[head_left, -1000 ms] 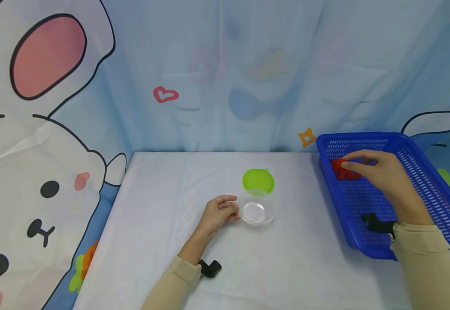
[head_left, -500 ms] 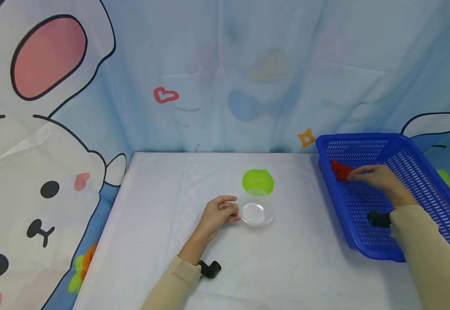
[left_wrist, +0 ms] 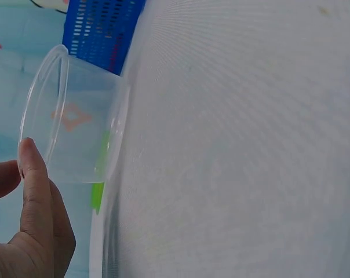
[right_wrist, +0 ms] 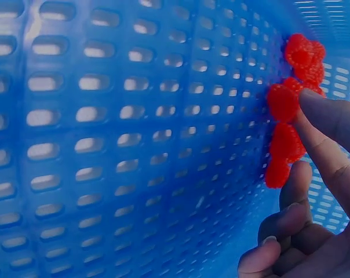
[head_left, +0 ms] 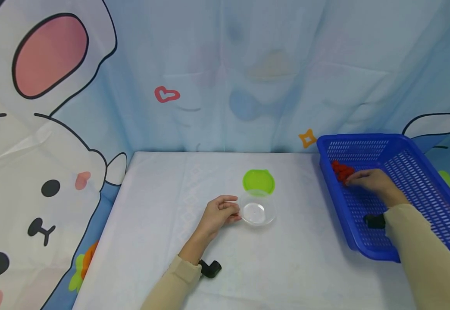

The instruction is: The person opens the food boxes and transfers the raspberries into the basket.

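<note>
In the head view my left hand (head_left: 220, 212) is beside a clear plastic bowl (head_left: 257, 212) on the white table. The left wrist view shows its thumb and finger pinching the rim of the clear bowl (left_wrist: 85, 121). My right hand (head_left: 376, 183) reaches into the blue basket (head_left: 354, 234). Its thumb and index fingertips pinch a red, bumpy raspberry (right_wrist: 284, 103) within a cluster of several such raspberries (head_left: 339, 168) along the basket's left side. The other right fingers are curled below, apart from the fruit.
A bright green round lid (head_left: 258, 180) lies just behind the bowl, partly seen through it. The basket's raised, slotted walls surround the right hand. A blue printed cloth (head_left: 209, 120) hangs behind the table (head_left: 151, 193).
My right hand has moved lower and slightly nearer within the basket, now at the near end of the raspberries. The left hand and the bowl have stayed in place.
</note>
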`<state>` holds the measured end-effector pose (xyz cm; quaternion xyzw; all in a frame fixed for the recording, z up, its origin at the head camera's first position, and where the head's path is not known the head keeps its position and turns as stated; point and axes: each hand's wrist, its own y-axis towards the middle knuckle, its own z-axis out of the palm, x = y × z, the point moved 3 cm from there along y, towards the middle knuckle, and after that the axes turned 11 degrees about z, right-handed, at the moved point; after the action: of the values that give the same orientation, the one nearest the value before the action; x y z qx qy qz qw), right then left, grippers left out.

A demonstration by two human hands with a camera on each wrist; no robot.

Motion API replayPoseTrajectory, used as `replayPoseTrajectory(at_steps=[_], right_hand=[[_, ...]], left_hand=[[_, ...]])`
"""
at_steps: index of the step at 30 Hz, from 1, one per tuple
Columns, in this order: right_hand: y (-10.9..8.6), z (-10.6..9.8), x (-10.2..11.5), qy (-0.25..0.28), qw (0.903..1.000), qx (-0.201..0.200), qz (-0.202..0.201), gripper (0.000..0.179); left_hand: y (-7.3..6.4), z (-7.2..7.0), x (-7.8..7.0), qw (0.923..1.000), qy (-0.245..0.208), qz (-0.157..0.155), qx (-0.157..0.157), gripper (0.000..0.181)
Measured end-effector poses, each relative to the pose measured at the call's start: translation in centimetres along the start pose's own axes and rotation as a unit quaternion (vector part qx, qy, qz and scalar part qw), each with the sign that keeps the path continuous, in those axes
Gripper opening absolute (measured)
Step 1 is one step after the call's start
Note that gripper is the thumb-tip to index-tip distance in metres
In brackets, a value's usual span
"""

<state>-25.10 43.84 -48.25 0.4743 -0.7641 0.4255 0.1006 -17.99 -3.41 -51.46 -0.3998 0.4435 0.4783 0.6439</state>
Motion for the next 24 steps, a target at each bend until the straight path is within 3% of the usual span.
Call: replayPoseTrajectory(at_steps=[4,11,16,24], right_hand=[[-0.5,-0.1,0.6,-0.003,0.9998,-0.012,-0.015,0.045],[-2.6,0.0,3.2,-0.014,0.9972,-0.063,-0.038,0.065],[-5.2,0.8,5.6,-0.026,0.9948,-0.059,-0.079,0.074],[-11.1,3.0,9.5,-0.023,0.9828,-0.084,-0.163,0.050]], left_hand=[[0.1,-0.1,-0.1,1.0000,0.004,-0.001,0.005,0.039],[0.4,-0.5,-0.3,0.9998,0.019,-0.003,0.002,0.038],[0.2,-1.4,-0.9,0.9994,0.032,0.004,-0.010,0.038],[-0.4,-3.4,-2.0,0.9959,0.075,0.017,-0.048,0.039]])
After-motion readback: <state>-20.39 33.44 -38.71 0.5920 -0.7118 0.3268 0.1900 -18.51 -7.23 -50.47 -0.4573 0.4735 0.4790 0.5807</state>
